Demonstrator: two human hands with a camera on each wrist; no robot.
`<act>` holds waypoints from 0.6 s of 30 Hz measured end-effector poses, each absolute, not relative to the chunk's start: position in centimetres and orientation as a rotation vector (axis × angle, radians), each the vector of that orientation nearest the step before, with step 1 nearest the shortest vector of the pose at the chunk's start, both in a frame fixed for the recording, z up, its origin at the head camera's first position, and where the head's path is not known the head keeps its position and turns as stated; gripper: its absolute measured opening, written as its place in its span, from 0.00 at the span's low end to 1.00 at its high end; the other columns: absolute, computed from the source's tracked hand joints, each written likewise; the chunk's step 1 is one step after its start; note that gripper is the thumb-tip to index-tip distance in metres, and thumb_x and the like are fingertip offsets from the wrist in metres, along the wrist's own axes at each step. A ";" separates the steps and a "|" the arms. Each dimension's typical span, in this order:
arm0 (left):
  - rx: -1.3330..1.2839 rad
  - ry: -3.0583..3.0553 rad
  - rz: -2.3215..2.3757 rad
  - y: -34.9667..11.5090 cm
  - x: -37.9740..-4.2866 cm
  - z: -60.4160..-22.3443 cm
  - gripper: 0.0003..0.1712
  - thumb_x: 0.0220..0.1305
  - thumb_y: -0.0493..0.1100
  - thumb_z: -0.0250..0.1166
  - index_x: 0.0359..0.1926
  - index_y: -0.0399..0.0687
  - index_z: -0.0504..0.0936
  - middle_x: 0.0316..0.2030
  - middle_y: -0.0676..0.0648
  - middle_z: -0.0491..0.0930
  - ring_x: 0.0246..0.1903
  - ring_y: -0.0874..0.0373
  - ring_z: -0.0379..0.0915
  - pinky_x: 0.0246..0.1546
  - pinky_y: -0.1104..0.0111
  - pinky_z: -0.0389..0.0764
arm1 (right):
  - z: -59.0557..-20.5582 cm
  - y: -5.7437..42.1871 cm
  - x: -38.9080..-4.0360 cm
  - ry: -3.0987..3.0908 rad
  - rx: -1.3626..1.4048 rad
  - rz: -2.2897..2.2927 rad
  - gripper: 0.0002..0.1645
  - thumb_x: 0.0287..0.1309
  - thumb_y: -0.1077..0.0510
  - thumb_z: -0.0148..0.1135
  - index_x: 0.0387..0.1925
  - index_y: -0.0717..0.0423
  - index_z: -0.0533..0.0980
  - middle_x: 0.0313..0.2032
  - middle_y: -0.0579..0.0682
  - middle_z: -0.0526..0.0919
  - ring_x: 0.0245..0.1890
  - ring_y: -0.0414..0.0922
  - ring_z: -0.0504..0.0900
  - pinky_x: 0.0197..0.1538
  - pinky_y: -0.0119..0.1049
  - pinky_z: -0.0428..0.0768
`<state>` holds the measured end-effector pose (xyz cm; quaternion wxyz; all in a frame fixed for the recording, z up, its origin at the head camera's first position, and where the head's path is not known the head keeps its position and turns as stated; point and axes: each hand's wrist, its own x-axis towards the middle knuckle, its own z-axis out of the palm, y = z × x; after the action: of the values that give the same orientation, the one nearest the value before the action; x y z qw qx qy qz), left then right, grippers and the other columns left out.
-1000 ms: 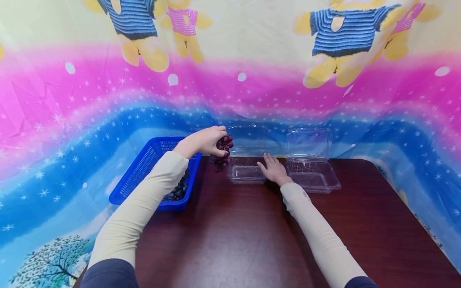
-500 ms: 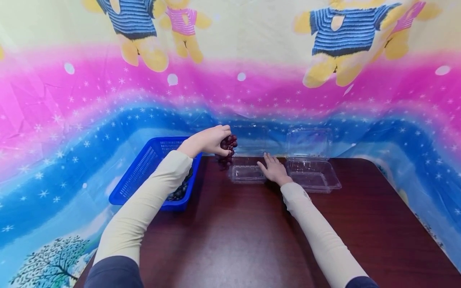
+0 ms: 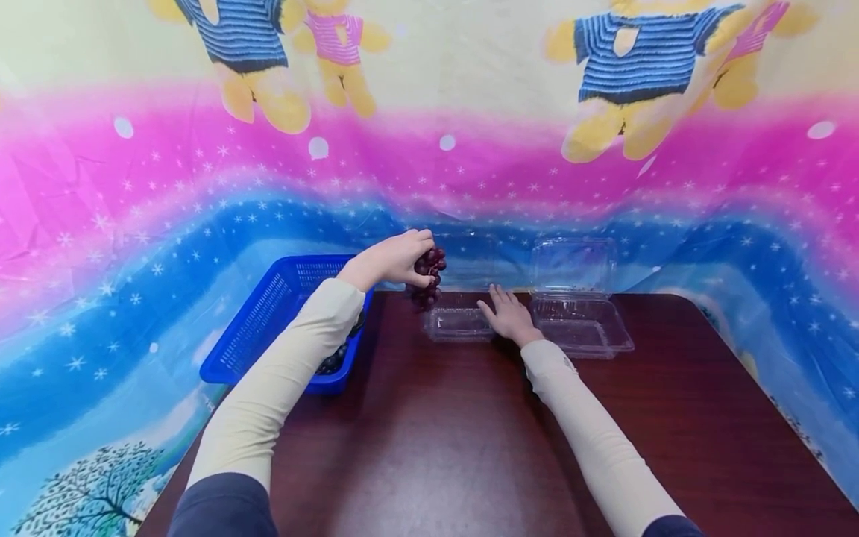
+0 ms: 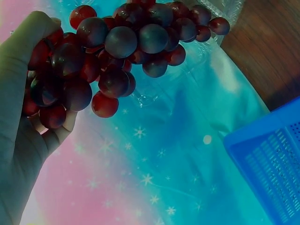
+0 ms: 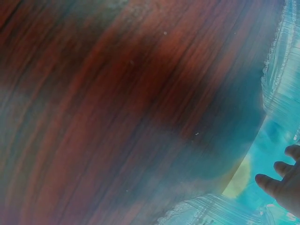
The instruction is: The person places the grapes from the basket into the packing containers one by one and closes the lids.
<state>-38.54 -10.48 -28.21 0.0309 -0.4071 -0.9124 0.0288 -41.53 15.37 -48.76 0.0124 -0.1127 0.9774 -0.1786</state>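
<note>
My left hand [image 3: 394, 259] grips a bunch of dark red grapes [image 3: 432, 270] between thumb and fingers. The bunch hangs over the left end of a clear plastic clamshell box [image 3: 456, 334], whose lid stands raised behind it. In the left wrist view, the grapes [image 4: 122, 44] trail away from the palm to the right. My right hand [image 3: 508, 316] lies with fingers spread at the right end of that same box. Only several fingertips of the right hand [image 5: 281, 184] show in the right wrist view; whether they press on the box cannot be told.
A blue plastic basket [image 3: 251, 317] stands at the table's left, with dark grapes [image 3: 333, 361] inside, partly behind my left sleeve. Another clear clamshell box [image 3: 582, 337], lid up, is right of my right hand. A printed cloth [image 3: 443, 171] hangs behind the brown table [image 3: 429, 440].
My left hand has shifted slightly to the right with the grapes, bringing them further over the left clamshell box. The right hand stays where it was.
</note>
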 end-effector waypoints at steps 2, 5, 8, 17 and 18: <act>-1.242 -2.824 0.105 -10.4 -38.6 -28.2 0.25 0.57 0.57 0.61 0.44 0.42 0.71 0.47 0.47 0.67 0.48 0.52 0.65 0.52 0.60 0.69 | -48.7 15.4 -41.6 3.049 -0.349 -0.559 0.43 0.67 0.33 0.26 0.72 0.54 0.40 0.72 0.58 0.43 0.70 0.60 0.43 0.67 0.58 0.49; -1.233 -2.836 0.110 -10.2 -38.7 -28.2 0.26 0.57 0.57 0.61 0.46 0.42 0.71 0.49 0.46 0.67 0.49 0.52 0.64 0.50 0.61 0.70 | -48.6 15.3 -41.6 3.052 -0.349 -0.557 0.43 0.67 0.33 0.27 0.72 0.54 0.40 0.72 0.57 0.42 0.70 0.60 0.43 0.67 0.59 0.50; -1.230 -2.833 0.106 -10.1 -38.7 -28.1 0.27 0.56 0.57 0.62 0.47 0.41 0.72 0.50 0.45 0.67 0.47 0.52 0.63 0.49 0.61 0.70 | -48.6 15.3 -41.6 3.053 -0.349 -0.555 0.42 0.67 0.34 0.27 0.72 0.54 0.40 0.72 0.58 0.42 0.70 0.60 0.43 0.66 0.59 0.50; -1.217 -2.801 0.096 -9.9 -38.9 -28.2 0.25 0.55 0.56 0.63 0.44 0.41 0.72 0.47 0.45 0.67 0.44 0.52 0.62 0.46 0.61 0.69 | -48.7 15.3 -41.5 3.046 -0.345 -0.567 0.42 0.68 0.34 0.28 0.72 0.55 0.41 0.72 0.58 0.43 0.70 0.60 0.43 0.67 0.59 0.49; -1.216 -2.797 0.098 -9.8 -39.0 -28.2 0.25 0.55 0.55 0.63 0.44 0.41 0.72 0.47 0.45 0.67 0.44 0.52 0.63 0.46 0.61 0.70 | -48.7 15.3 -41.4 3.046 -0.345 -0.569 0.42 0.68 0.34 0.28 0.72 0.55 0.41 0.72 0.58 0.43 0.70 0.60 0.43 0.66 0.59 0.49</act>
<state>-38.99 -9.85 -28.23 0.0451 -0.3980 -0.9157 0.0322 -41.44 15.33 -48.67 0.0117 -0.1106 0.9769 -0.1824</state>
